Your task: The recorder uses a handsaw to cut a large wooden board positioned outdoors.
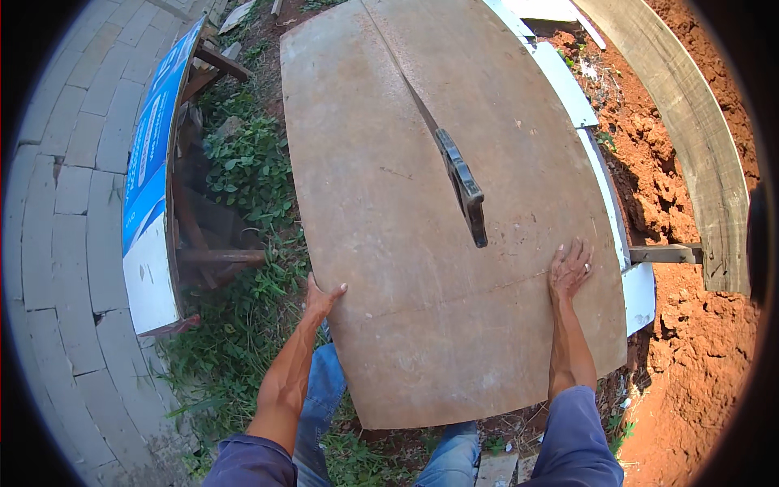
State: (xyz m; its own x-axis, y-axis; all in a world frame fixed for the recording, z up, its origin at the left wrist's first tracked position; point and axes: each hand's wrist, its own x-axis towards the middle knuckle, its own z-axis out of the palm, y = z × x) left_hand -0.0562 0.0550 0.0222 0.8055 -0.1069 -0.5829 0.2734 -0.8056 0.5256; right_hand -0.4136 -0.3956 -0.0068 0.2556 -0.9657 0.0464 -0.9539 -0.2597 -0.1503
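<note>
A large brown wooden board (373,235) fills the middle of the view in front of me. My left hand (321,299) grips its left edge, thumb on the top face and fingers hidden below. Toward the right edge, my right hand (570,270) rests flat on the board, fingers stretched out and holding nothing. A handsaw (462,187) with a dark handle lies on the board between my hands, its thin blade pointing to the far side. A faint line crosses the board's near part, running to my right hand.
At left stands a blue-and-white sign panel (154,162) on a wooden frame, beside grey paving (73,243). Green weeds (247,162) grow between panel and board. White sheets (564,85), a long plank (686,105) and red soil (649,138) lie to the right.
</note>
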